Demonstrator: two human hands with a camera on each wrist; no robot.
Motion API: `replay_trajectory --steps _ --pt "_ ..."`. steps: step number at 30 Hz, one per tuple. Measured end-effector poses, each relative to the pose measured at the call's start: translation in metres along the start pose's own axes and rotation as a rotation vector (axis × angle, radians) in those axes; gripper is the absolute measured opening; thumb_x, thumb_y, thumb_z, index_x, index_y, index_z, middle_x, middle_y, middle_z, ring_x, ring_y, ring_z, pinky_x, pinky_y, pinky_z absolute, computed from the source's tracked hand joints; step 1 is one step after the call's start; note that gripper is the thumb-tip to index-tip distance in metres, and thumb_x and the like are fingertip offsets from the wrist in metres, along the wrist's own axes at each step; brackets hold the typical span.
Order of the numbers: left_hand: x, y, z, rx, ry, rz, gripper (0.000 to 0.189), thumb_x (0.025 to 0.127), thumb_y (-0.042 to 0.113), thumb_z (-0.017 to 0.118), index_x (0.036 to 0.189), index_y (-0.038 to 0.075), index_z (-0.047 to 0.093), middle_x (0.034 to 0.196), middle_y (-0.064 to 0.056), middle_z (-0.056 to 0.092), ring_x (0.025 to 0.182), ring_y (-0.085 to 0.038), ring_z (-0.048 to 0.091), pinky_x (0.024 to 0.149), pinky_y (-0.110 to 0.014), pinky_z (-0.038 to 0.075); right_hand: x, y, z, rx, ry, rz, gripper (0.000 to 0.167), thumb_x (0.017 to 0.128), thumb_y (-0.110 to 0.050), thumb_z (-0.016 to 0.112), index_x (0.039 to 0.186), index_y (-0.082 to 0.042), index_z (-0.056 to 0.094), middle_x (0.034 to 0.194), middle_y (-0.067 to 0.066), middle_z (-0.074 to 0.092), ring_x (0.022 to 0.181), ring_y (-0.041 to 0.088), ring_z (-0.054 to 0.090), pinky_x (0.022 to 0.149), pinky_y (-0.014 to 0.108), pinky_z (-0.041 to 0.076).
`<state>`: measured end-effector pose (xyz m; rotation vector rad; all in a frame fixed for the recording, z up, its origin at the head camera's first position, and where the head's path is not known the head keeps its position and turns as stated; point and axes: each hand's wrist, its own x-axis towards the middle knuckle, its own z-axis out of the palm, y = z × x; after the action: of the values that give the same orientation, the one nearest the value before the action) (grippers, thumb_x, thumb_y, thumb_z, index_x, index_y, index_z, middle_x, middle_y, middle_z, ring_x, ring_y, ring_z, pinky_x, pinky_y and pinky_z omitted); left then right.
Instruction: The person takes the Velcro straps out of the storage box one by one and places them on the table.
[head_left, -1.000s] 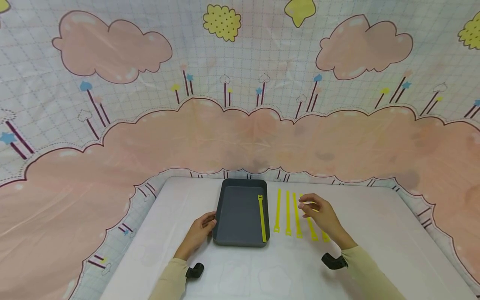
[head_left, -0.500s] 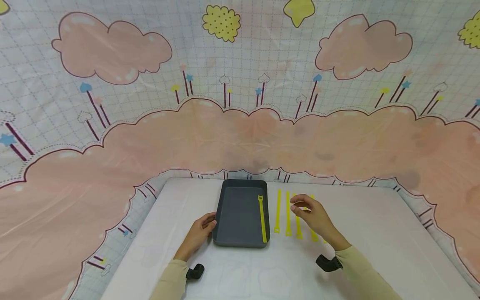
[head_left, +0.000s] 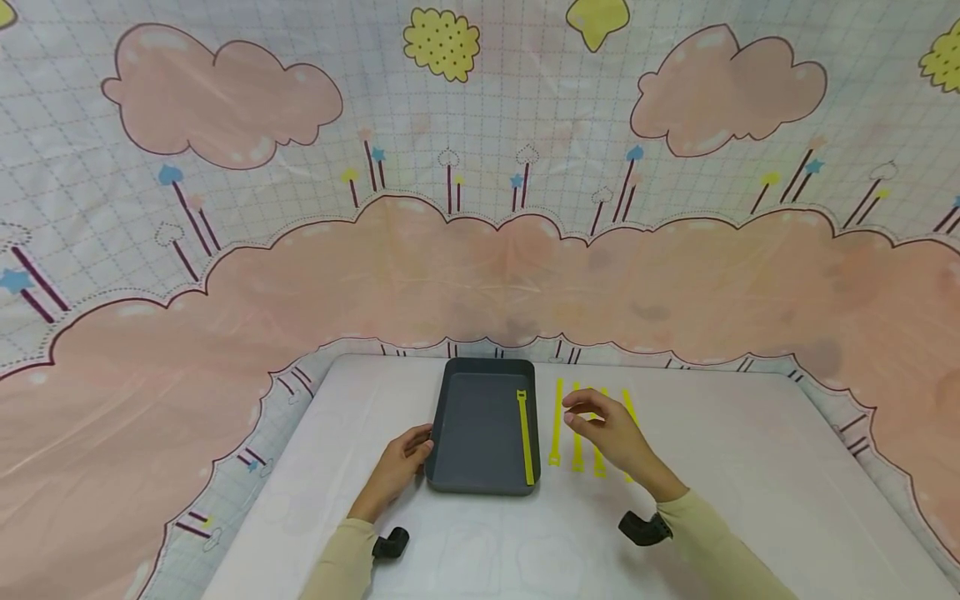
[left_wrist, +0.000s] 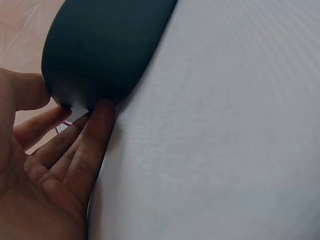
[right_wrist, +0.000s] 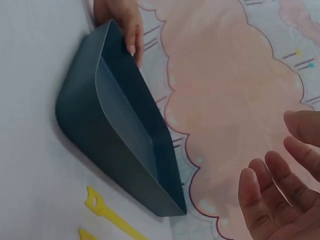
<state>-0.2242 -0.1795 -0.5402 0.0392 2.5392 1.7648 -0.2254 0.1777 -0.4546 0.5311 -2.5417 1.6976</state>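
A dark grey rectangular tray (head_left: 480, 433) lies on the white table. My left hand (head_left: 396, 468) holds its left side; in the left wrist view the fingers (left_wrist: 100, 125) touch the outer wall and the thumb is at the edge. Inside the tray, along its right side, lies one yellow cable strap (head_left: 525, 437) with a slotted head. To the right of the tray several more yellow straps (head_left: 557, 425) lie in a row. Over them hovers my right hand (head_left: 611, 429), fingers loosely bent, holding nothing; it partly hides the straps. In the right wrist view the hand (right_wrist: 280, 195) is empty.
White table surface (head_left: 480, 550) surrounds the tray. Behind the table hangs a cloth (head_left: 480, 275) printed with pink clouds. A black wrist camera (head_left: 645, 528) sits below the right wrist, and another black camera (head_left: 390, 543) below the left one.
My right hand has moved left above the row of yellow straps, toward the tray, and is still empty. The left hand and the tray have not moved.
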Motion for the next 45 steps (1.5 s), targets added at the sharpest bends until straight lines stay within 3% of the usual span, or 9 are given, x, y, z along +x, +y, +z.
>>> replay_trajectory --steps 5,8,12,15,26,33,45 --pt "-0.002 0.003 -0.002 -0.016 -0.012 0.003 0.041 0.099 0.011 0.057 0.139 -0.001 0.052 0.134 -0.026 0.058 0.12 -0.038 0.059 0.079 -0.035 0.054 0.002 -0.002 0.008 -0.006 -0.017 -0.016 0.026 0.093 -0.023 0.069 0.115 -0.009 0.064 0.115 0.015 0.066 0.1 0.006 0.062 0.081 0.025 0.052" --pt "-0.009 0.014 -0.004 -0.011 -0.027 0.004 0.042 0.1 0.009 0.055 0.139 -0.004 0.05 0.135 -0.029 0.056 0.121 -0.041 0.058 0.079 -0.035 0.054 0.002 -0.003 0.014 -0.008 -0.033 -0.021 0.025 0.094 -0.024 0.068 0.115 -0.012 0.064 0.115 0.012 0.066 0.102 0.011 0.062 0.083 0.025 0.052" --pt "-0.007 0.012 -0.005 -0.005 -0.034 0.003 0.042 0.1 0.01 0.056 0.14 -0.003 0.05 0.136 -0.028 0.056 0.122 -0.04 0.058 0.08 -0.035 0.054 0.003 -0.005 0.019 0.005 -0.047 -0.026 0.025 0.093 -0.022 0.068 0.116 -0.012 0.064 0.116 0.011 0.065 0.104 0.018 0.062 0.084 0.025 0.052" --pt "-0.001 -0.001 -0.004 -0.012 -0.028 0.002 0.042 0.099 0.012 0.057 0.14 0.001 0.052 0.136 -0.025 0.057 0.123 -0.037 0.058 0.08 -0.033 0.054 0.004 -0.005 0.022 0.0 -0.05 -0.03 0.025 0.093 -0.02 0.069 0.115 -0.01 0.064 0.117 0.013 0.065 0.105 0.021 0.062 0.084 0.025 0.052" --pt "0.002 -0.005 -0.006 -0.003 -0.039 0.007 0.042 0.1 0.014 0.057 0.139 0.002 0.052 0.135 -0.024 0.058 0.121 -0.036 0.059 0.076 -0.028 0.052 0.011 -0.01 0.038 -0.026 -0.08 -0.072 0.025 0.093 -0.02 0.068 0.116 -0.009 0.063 0.116 0.014 0.066 0.105 0.022 0.061 0.083 0.027 0.052" --pt "0.0 -0.005 -0.007 -0.005 -0.043 -0.002 0.042 0.099 0.014 0.057 0.14 0.003 0.052 0.136 -0.023 0.058 0.122 -0.036 0.059 0.077 -0.028 0.053 0.016 -0.008 0.049 -0.083 -0.113 -0.127 0.023 0.094 -0.019 0.067 0.116 -0.013 0.062 0.112 0.008 0.065 0.103 0.023 0.062 0.083 0.029 0.051" --pt "-0.003 0.005 -0.006 -0.003 -0.05 0.0 0.042 0.1 0.013 0.056 0.14 0.0 0.05 0.136 -0.027 0.056 0.121 -0.038 0.059 0.076 -0.029 0.053 0.022 -0.007 0.053 -0.195 -0.159 -0.206 0.024 0.092 -0.015 0.069 0.115 -0.015 0.061 0.117 0.011 0.062 0.103 0.029 0.061 0.085 0.031 0.055"
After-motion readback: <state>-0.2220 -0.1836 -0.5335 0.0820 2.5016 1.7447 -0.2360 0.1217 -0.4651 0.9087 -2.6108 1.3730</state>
